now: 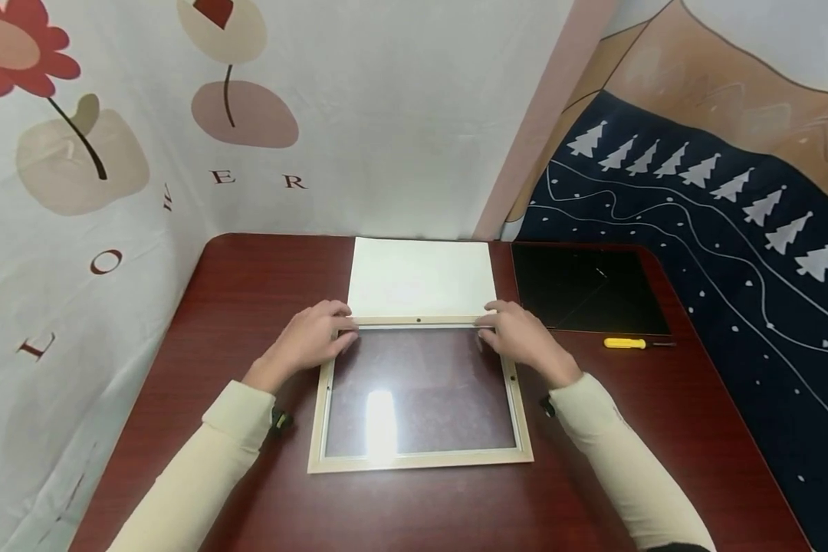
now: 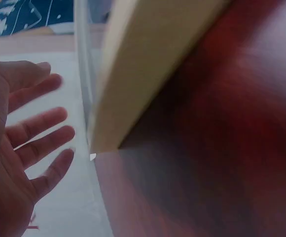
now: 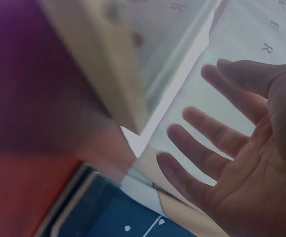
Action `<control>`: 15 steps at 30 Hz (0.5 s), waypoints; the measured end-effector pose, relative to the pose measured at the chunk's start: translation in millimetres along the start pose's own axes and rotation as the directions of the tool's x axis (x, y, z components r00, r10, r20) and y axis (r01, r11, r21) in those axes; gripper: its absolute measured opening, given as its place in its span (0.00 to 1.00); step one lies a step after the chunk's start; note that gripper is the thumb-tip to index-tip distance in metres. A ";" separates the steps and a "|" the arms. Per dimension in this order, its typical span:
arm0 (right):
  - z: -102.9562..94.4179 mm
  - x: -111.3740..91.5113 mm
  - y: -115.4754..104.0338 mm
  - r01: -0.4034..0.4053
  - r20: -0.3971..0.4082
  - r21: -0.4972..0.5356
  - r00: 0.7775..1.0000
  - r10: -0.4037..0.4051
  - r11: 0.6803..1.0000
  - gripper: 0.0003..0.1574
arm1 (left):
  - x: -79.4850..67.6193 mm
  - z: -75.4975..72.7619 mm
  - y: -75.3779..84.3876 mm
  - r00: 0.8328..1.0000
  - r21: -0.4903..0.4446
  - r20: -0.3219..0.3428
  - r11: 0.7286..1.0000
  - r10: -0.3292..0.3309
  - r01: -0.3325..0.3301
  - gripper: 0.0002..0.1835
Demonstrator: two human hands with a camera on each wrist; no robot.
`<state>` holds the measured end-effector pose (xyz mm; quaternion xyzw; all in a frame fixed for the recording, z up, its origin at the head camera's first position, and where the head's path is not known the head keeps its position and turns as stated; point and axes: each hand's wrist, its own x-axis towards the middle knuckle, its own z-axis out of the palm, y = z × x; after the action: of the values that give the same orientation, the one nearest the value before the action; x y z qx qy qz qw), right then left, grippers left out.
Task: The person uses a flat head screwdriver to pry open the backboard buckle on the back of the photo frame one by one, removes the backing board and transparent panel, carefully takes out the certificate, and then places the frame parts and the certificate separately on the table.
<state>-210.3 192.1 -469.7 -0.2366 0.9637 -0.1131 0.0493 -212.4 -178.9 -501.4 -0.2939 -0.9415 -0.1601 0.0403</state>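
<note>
A pale wooden picture frame with a clear, glossy pane lies in the middle of the table in the head view. My left hand is at its far left corner, and my right hand at its far right corner. In the left wrist view, the left hand's spread fingers show beside the wooden edge, apart from it. Likewise, the right wrist view shows loosely spread fingers with a gap to the frame's corner. Behind the frame's far bar lies a white sheet.
A black flat panel lies at the table's back right. Just in front of it is a screwdriver with a yellow handle. Printed cloth hangs along the back and sides of the dark red table.
</note>
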 end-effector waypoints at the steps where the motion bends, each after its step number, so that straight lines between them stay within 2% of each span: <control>1: 3.3 -7.2 -0.7 -0.003 -0.018 -0.019 1.000 0.003 1.000 0.15 | -4.7 1.0 2.1 1.000 0.034 0.010 0.999 0.009 -0.009 0.10; 6: 22.0 -25.8 -0.7 -0.014 -0.098 -0.084 0.995 0.006 0.996 0.18 | -17.8 10.7 7.7 1.000 0.188 0.017 0.982 -0.001 -0.002 0.13; 10: 31.3 -25.5 -0.5 -0.031 -0.125 -0.118 0.992 0.016 0.993 0.23 | -19.1 18.2 9.3 0.999 0.255 -0.032 0.967 0.003 0.005 0.14; 15: 35.3 -20.5 0.3 -0.037 -0.135 -0.163 0.991 0.015 0.986 0.24 | -16.1 22.9 8.5 0.993 0.303 -0.108 0.953 0.049 -0.014 0.10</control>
<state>-187.1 195.0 -503.2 -0.2191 0.9739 -0.0480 -0.0336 -193.9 -173.5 -523.4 -0.2898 -0.9462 -0.0303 0.1411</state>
